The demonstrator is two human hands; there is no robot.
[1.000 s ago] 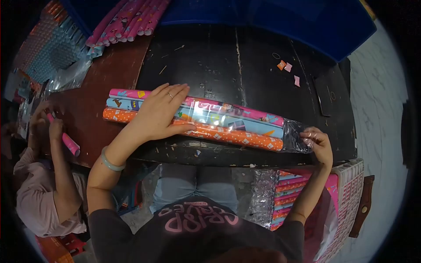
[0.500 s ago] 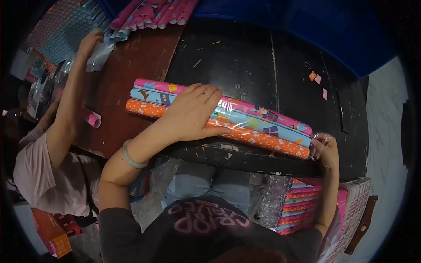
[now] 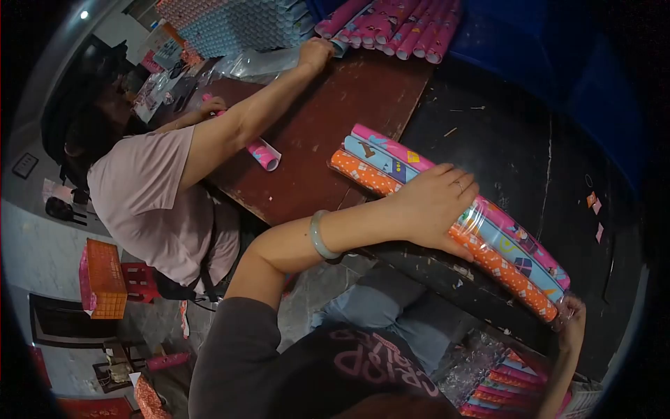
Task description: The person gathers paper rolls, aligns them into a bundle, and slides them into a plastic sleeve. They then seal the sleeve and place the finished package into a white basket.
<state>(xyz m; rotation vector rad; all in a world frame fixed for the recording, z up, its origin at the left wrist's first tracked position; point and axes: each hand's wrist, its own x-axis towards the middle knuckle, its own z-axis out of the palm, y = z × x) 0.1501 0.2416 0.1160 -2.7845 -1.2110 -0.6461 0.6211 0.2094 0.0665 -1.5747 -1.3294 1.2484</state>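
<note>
A bundle of three wrapping paper rolls, pink, light blue and orange, lies slantwise on the dark table, inside a shiny clear plastic sleeve. My left hand lies across the middle of the bundle, its fingers over the far side and its thumb along the near orange roll. At the right end of the rolls, my right hand has its fingers closed on the loose end of the clear plastic sleeve. Exactly how those fingers pinch the plastic is partly hidden.
At left, a co-worker reaches toward a stack of pink rolls. A single pink roll lies on the reddish-brown table part. More packed rolls are at lower right. Paper scraps lie on the black tabletop.
My view has swung left, so the table and bundle appear farther right. Both my hands keep their places on the bundle and its plastic end.
</note>
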